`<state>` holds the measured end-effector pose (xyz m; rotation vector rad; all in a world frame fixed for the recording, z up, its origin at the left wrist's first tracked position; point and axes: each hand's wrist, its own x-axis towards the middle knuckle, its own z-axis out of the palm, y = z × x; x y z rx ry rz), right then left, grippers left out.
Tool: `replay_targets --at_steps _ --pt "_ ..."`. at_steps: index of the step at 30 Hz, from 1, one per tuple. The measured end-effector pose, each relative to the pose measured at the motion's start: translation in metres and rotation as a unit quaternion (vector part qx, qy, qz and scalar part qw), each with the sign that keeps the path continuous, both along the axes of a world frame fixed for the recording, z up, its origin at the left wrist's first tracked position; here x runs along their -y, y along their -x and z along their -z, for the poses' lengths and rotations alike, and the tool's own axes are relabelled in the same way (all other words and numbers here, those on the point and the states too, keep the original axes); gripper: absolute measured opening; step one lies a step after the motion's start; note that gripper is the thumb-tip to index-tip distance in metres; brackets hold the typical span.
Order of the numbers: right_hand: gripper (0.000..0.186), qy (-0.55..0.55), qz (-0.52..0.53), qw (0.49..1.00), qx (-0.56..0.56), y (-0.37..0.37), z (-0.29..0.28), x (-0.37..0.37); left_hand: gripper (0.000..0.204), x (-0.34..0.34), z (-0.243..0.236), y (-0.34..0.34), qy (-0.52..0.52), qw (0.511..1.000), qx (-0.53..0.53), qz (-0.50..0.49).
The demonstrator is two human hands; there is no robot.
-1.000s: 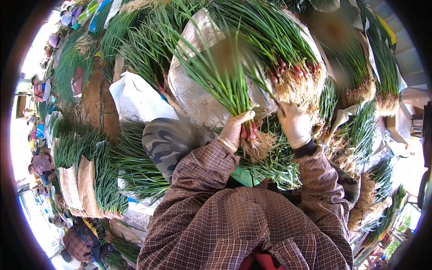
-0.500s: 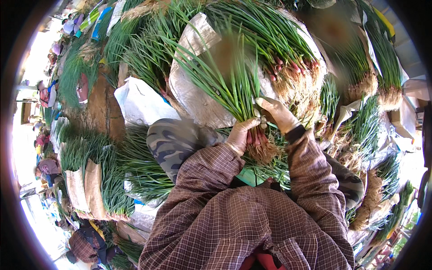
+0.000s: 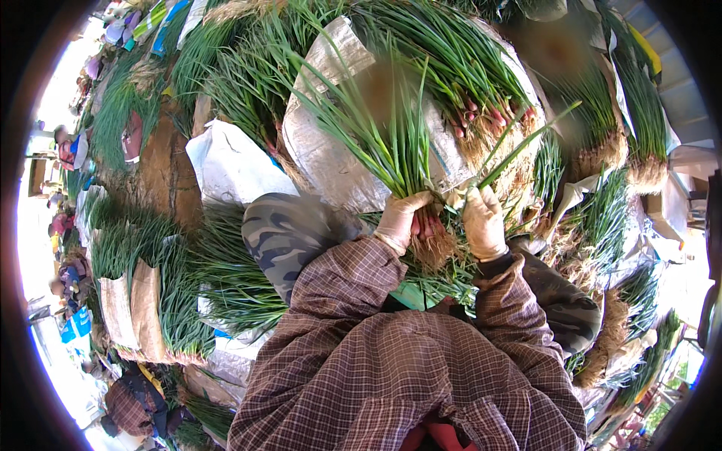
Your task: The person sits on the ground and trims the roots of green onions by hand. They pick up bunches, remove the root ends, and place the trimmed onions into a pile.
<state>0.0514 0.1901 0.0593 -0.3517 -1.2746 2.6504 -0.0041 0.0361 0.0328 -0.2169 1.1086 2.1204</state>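
Note:
In my gloved left hand is a bunch of spring onions, gripped just above the reddish bulbs and tan roots. Its green leaves fan up and to the left. My gloved right hand, just right of the bunch's base, pinches a separate green onion leaf that slants up to the right. Beyond both hands, more spring onions lie in a pile on a whitish woven sack, with bulbs and roots toward me.
A white sack lies left of my camouflage-clad knee. Onion bundles wrapped in tan sheets stand at the left. Rooted bundles line the right. A person is at the lower left.
My right hand has moved right, away from the bunch, and now has a loose leaf in its fingers. My left hand keeps its grip on the bunch.

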Motion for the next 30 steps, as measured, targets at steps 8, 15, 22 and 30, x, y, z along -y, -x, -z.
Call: replay_targets --at_steps 8,15,22,30 --pt "0.048 -0.707 -0.595 0.28 0.26 -0.04 0.035 -0.079 0.031 0.015 0.01 0.017 -0.111 0.994 0.011 0.017" --pt "0.043 -0.648 -0.174 0.728 0.139 0.097 0.003 -0.038 0.028 0.025 0.04 0.016 -0.032 0.993 0.0 0.111" --pt "0.031 -0.771 -0.017 0.618 0.155 0.115 0.06 -0.054 0.023 0.015 0.01 0.024 -0.042 0.999 0.029 0.012" --pt "0.014 -0.905 -0.047 0.413 -0.089 -0.007 -0.001 -0.003 0.024 0.003 0.003 0.022 0.066 0.997 -0.016 0.038"
